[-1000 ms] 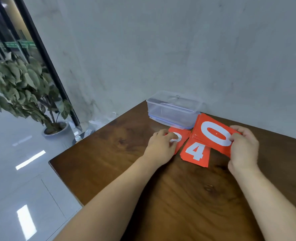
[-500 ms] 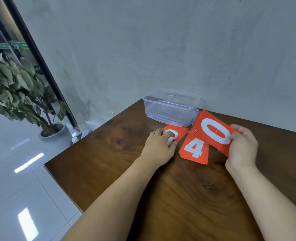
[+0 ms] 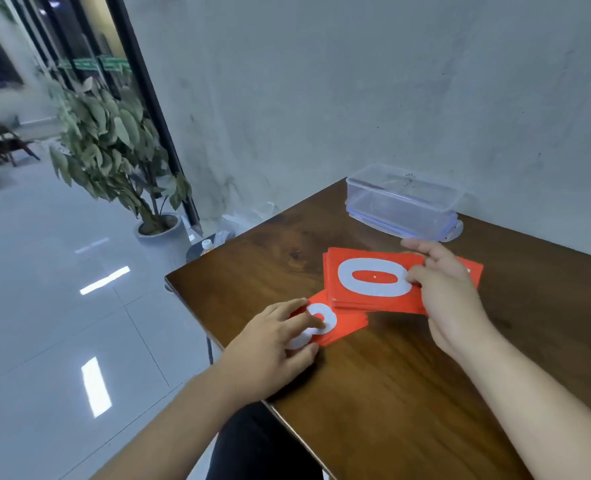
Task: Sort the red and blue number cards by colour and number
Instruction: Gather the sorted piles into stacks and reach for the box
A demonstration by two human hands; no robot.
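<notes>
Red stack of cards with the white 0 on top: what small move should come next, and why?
Probably the right hand slides the top red 0 card off the stack of red cards it pinches and lays it on the brown wooden table as a new pile. The small red pile under the left hand shows a looped digit, partly hidden, seemingly not a 0.

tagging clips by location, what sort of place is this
Probably an office or lobby corner, indoors: a glossy tiled floor, a potted plant beside dark-framed glazing, and a wooden table against a plain grey wall.
</notes>
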